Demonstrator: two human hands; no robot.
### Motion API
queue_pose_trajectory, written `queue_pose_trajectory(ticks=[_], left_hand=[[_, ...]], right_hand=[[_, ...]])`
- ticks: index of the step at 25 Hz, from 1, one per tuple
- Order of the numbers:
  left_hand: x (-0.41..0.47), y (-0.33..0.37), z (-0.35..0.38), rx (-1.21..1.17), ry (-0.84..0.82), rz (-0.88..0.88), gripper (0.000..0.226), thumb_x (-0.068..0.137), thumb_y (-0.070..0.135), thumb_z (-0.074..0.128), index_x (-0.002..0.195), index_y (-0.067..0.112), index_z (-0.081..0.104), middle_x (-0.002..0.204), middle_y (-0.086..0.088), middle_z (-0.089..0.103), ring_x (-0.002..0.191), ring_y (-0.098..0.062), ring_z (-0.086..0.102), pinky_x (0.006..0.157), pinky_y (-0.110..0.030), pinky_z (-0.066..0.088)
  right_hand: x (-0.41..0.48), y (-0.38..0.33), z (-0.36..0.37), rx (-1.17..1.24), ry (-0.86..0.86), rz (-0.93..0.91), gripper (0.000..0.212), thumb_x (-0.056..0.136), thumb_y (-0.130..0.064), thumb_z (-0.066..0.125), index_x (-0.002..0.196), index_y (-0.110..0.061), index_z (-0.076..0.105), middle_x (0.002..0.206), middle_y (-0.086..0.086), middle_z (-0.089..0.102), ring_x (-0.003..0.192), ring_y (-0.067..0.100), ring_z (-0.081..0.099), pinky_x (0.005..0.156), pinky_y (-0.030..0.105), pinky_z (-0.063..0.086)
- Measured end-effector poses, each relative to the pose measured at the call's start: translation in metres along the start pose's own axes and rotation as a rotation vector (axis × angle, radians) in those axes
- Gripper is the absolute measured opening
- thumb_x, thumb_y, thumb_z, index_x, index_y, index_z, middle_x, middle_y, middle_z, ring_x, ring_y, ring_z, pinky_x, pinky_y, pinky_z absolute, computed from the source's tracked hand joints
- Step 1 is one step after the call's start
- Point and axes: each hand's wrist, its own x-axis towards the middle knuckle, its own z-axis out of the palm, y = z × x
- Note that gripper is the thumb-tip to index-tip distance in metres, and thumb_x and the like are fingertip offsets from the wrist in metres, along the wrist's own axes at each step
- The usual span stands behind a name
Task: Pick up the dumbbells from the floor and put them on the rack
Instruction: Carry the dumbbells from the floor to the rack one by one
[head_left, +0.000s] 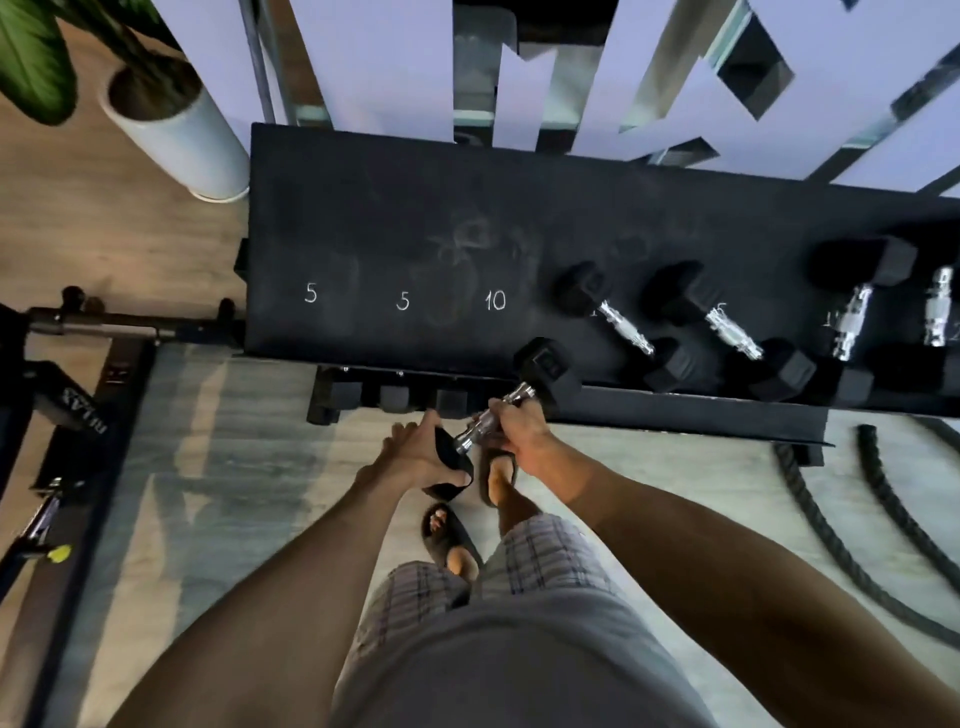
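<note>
I hold a black hex dumbbell (543, 370) with a chrome handle in front of the black rack (374, 223). My right hand (522, 431) grips the handle. My left hand (415, 454) cups the near black head from the left. The far head hangs at the rack's front edge, right of the chalked "10". Two dumbbells (626, 325) (730, 330) lie on the rack top to the right, with larger ones (852, 317) at the far right. The spots marked 5, 5 and 10 are bare.
A lower rack shelf (395, 397) shows several dumbbell ends. A white plant pot (176, 130) stands at the rack's left corner. Battle ropes (831, 530) lie on the floor at right. A black machine frame (72, 395) stands at left. My sandalled feet (452, 535) are below the dumbbell.
</note>
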Motion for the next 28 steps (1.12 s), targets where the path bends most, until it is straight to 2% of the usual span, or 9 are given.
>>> queue_pose_trajectory(ticks=[2,4,6,10,16,18,23,28], left_hand=[[0.027,0.014,-0.025,-0.012,0.018,0.017,0.080,0.057,0.046,0.086,0.119,0.024,0.042,0.105,0.000,0.045,0.112,-0.027,0.045,0.094,-0.041,0.045],[0.058,0.028,-0.048,-0.024,0.041,0.021,0.079,0.058,0.047,0.085,0.119,0.023,0.042,0.109,-0.002,0.051,0.115,-0.026,0.044,0.093,-0.039,0.044],[0.089,0.042,-0.068,-0.008,0.062,0.022,0.080,0.057,0.051,0.083,0.119,0.023,0.041,0.119,-0.004,0.055,0.119,-0.029,0.043,0.096,-0.041,0.042],[0.137,0.068,-0.090,0.043,0.102,-0.013,0.084,0.058,0.056,0.081,0.123,0.022,0.039,0.126,-0.006,0.056,0.122,-0.031,0.043,0.099,-0.043,0.039],[0.179,0.093,-0.074,0.149,0.197,-0.107,0.087,0.060,0.056,0.078,0.129,0.024,0.035,0.127,-0.008,0.056,0.123,-0.030,0.044,0.100,-0.042,0.037],[0.186,0.092,-0.071,0.177,0.202,-0.126,0.091,0.061,0.054,0.078,0.133,0.022,0.033,0.130,-0.010,0.054,0.124,-0.030,0.043,0.102,-0.041,0.037],[0.198,0.085,-0.070,0.257,0.212,-0.101,0.098,0.062,0.054,0.078,0.139,0.018,0.030,0.132,-0.011,0.053,0.126,-0.030,0.042,0.102,-0.042,0.037],[0.194,0.087,-0.067,0.233,0.201,-0.111,0.100,0.067,0.054,0.078,0.144,0.017,0.026,0.141,-0.011,0.045,0.131,-0.030,0.037,0.105,-0.044,0.036]], right_hand=[[0.028,-0.031,0.009,-0.015,0.006,0.004,0.017,0.098,-0.010,0.053,0.082,-0.009,0.054,0.078,0.010,0.069,0.071,0.022,0.067,0.057,0.037,0.059],[0.058,-0.065,0.019,-0.033,-0.017,0.015,0.019,0.097,-0.011,0.054,0.079,-0.008,0.057,0.080,0.011,0.071,0.080,0.028,0.070,0.076,0.047,0.060],[0.087,-0.097,0.026,-0.009,-0.023,0.039,0.018,0.096,-0.009,0.053,0.079,-0.007,0.057,0.081,0.013,0.070,0.083,0.031,0.069,0.086,0.050,0.057],[0.130,-0.146,0.028,-0.041,-0.018,0.041,0.015,0.095,-0.005,0.052,0.081,-0.008,0.055,0.078,0.012,0.067,0.072,0.023,0.066,0.082,0.046,0.056],[0.173,-0.169,0.020,-0.084,-0.075,0.100,0.016,0.090,-0.005,0.052,0.078,-0.010,0.062,0.081,0.011,0.069,0.083,0.028,0.068,0.066,0.035,0.049],[0.177,-0.171,0.020,-0.065,-0.099,0.141,0.018,0.092,-0.006,0.051,0.078,-0.012,0.061,0.083,0.010,0.069,0.080,0.024,0.067,0.062,0.031,0.045],[0.187,-0.168,0.016,-0.020,-0.140,0.209,0.013,0.098,-0.010,0.049,0.089,-0.015,0.058,0.093,0.006,0.071,0.087,0.021,0.066,0.072,0.036,0.049],[0.184,-0.166,0.018,-0.147,-0.121,0.157,0.012,0.097,-0.015,0.051,0.091,-0.011,0.061,0.090,0.008,0.068,0.080,0.017,0.065,0.067,0.032,0.053]])
